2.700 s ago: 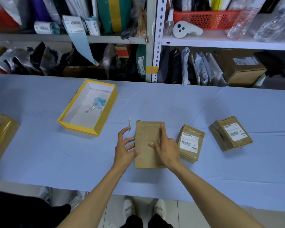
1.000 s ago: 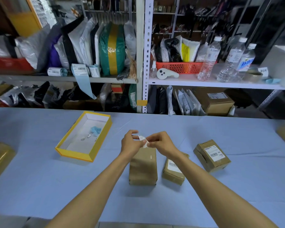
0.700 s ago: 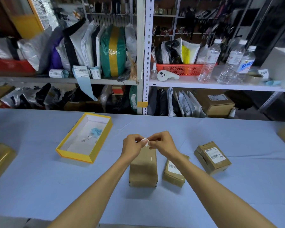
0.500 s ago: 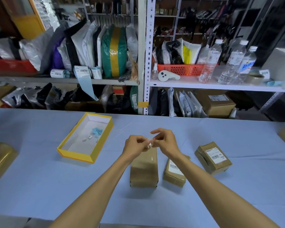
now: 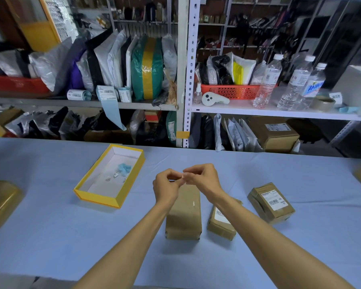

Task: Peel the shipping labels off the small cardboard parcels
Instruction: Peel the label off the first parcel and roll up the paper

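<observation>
Both hands, left hand (image 5: 167,185) and right hand (image 5: 202,180), are pinching one small white label scrap (image 5: 183,177) between their fingertips above the bare parcel (image 5: 183,213) lying on the blue table (image 5: 50,236). Two labelled parcels (image 5: 222,221) (image 5: 271,202) are sitting beside it to the right.

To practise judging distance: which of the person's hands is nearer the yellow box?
Left. The left hand is right of the yellow box; the right hand farther right; both pinch a label.

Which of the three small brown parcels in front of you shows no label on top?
The leftmost parcel: its top is plain brown cardboard, while the middle parcel and the right parcel each show a white barcode label.
</observation>
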The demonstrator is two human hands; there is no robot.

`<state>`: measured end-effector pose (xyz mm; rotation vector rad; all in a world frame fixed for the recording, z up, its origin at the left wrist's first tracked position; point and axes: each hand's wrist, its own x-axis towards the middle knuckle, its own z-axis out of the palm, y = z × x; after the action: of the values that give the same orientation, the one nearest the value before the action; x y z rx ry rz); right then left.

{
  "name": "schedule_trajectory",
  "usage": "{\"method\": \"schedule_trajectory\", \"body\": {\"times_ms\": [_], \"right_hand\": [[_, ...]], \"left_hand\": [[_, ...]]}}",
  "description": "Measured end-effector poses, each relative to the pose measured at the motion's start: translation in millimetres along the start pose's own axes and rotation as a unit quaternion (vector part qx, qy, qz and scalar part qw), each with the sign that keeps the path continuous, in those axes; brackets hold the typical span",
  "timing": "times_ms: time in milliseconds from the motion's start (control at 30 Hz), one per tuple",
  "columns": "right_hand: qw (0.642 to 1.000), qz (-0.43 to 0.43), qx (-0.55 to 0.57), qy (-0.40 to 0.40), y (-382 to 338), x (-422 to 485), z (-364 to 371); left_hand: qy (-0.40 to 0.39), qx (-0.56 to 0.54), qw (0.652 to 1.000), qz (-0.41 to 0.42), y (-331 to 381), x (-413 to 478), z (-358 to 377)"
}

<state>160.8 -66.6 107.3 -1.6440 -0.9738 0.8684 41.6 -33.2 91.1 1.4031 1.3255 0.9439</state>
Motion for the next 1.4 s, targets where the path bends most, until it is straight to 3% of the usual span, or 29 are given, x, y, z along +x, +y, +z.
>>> {"method": "schedule_trajectory", "body": {"times_ms": [233, 433, 900, 1067, 1200, 1400], "right_hand": [[0.998, 0.021, 0.051, 0.000, 0.4, 0.4, -7.4], [0.987, -0.002, -0.147, 0.066, 1.0, -0.8, 4.9], [0.974, -0.070, -0.212, 0.029, 5.9, -1.9, 9.7], [0.968, -0.108, -0.219, 0.056, 6.1, -7.4, 5.8], [0.957, -0.134, -0.249, 0.071, 9.9, -10.3, 3.7], [0.960, -0.144, -0.237, 0.043, 1.8, -9.2, 4.1]], "left_hand": [[-0.012, 0.009, 0.999, 0.039, 5.9, -2.5, 1.7], [0.004, -0.004, 1.000, 0.003, 3.5, -7.1, 8.3], [-0.005, 0.092, 0.996, 0.003, -0.7, 2.6, 10.2], [-0.008, 0.072, 0.997, -0.040, 3.2, 6.5, 18.3], [-0.012, -0.011, 0.995, -0.102, 8.3, 8.7, 22.0], [0.037, -0.004, 0.994, -0.099, 13.3, 12.4, 22.3]]}}
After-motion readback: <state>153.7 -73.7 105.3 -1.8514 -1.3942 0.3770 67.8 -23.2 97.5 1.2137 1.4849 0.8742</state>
